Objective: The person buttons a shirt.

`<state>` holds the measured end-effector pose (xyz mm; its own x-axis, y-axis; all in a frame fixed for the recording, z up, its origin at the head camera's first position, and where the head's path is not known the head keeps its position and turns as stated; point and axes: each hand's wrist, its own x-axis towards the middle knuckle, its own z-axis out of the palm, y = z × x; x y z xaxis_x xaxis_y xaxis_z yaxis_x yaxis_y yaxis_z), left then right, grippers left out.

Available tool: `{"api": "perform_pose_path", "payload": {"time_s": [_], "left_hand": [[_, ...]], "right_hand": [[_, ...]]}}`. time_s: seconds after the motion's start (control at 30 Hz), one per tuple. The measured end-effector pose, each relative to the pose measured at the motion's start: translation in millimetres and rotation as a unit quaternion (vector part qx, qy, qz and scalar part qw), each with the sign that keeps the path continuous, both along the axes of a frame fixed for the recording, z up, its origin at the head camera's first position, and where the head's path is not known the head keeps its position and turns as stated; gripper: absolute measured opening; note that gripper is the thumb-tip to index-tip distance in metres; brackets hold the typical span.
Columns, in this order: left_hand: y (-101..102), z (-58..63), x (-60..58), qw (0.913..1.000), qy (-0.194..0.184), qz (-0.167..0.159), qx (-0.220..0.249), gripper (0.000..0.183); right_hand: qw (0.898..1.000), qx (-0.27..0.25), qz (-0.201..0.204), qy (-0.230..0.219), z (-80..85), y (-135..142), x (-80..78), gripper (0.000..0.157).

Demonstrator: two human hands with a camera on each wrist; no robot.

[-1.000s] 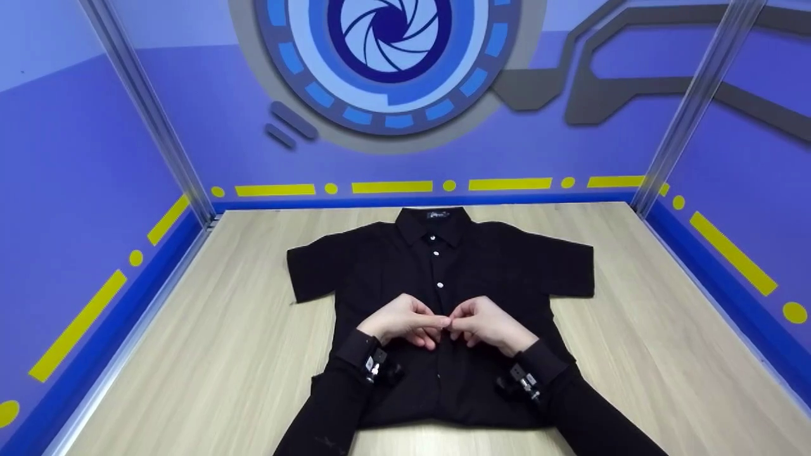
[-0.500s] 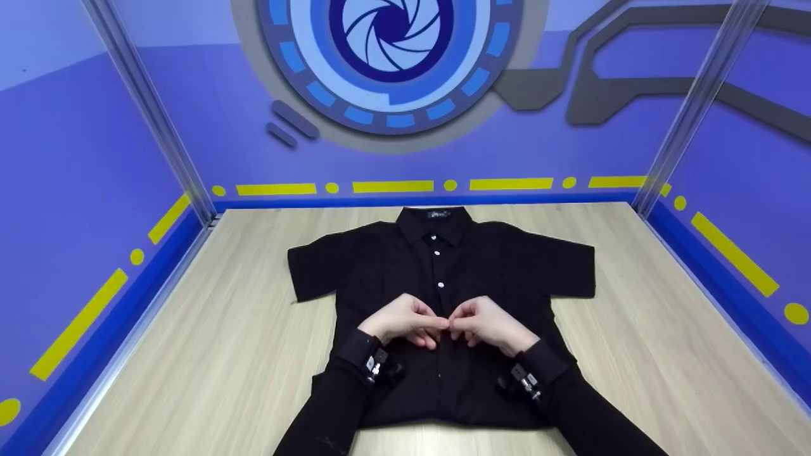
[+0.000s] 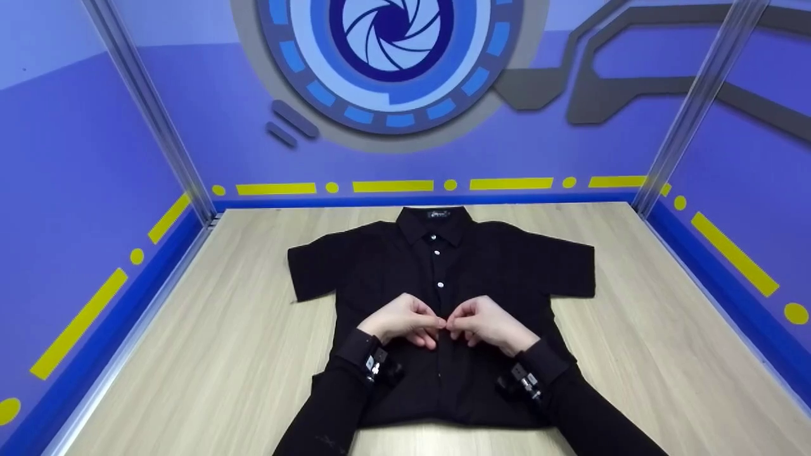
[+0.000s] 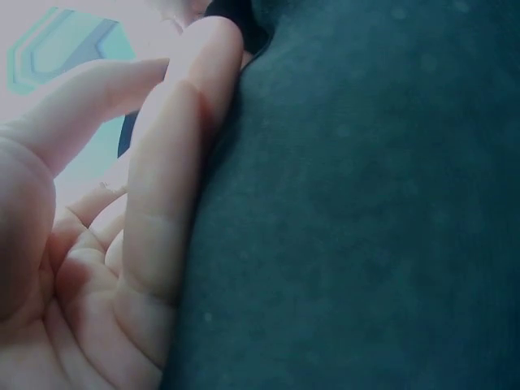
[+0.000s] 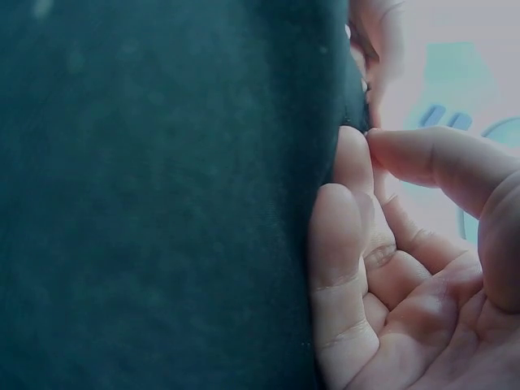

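Observation:
A black short-sleeved button-up shirt [image 3: 507, 266] lies front up, collar at the far end. White buttons [image 3: 440, 285] run down its placket from the collar. Over the placket at mid-chest, my left hand [image 3: 404, 318] and right hand [image 3: 489, 324] meet fingertip to fingertip. Each pinches the shirt's front edge between thumb and fingers; the button at that spot is hidden. In the left wrist view, the backs of my fingers [image 4: 162, 203] lie along the dark cloth [image 4: 357, 211]. The right wrist view has my thumb [image 5: 439, 158] meeting the forefinger at the fabric's edge.
The shirt rests on a light wood-grain table [image 3: 209, 342]. Blue printed panels [image 3: 405, 161] wall in the back and both sides, with metal posts [image 3: 152, 114] at the corners. Small cameras [image 3: 377, 367] are strapped to both wrists.
Both hands stay at the same spot on the placket. The fingertips have shifted very slightly to the left as they work the cloth; the shirt lies as before.

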<state>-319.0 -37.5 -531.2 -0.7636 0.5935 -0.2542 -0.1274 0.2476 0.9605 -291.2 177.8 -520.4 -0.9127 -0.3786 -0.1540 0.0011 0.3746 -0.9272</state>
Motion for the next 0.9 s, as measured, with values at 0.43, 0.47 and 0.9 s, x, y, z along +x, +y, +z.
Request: {"api": "perform_pose_path", "payload": {"time_s": [0.43,0.47,0.9], "left_hand": [[1.1,-0.7,-1.1,0.9999,0.010,0.001,-0.007,0.021],[1.1,-0.6,-1.1,0.9999,0.011,0.001,-0.008,0.021],[1.0,-1.4,-0.6,0.9998,0.016,-0.001,-0.012,0.017]], "right_hand": [[1.000,0.003,-0.001,0.000,0.9,-0.8,0.9,0.021],[1.000,0.003,-0.001,0.000,1.2,-0.9,1.0,0.021],[1.000,-0.001,-0.001,-0.004,2.9,-2.5,2.0,0.022]]}}
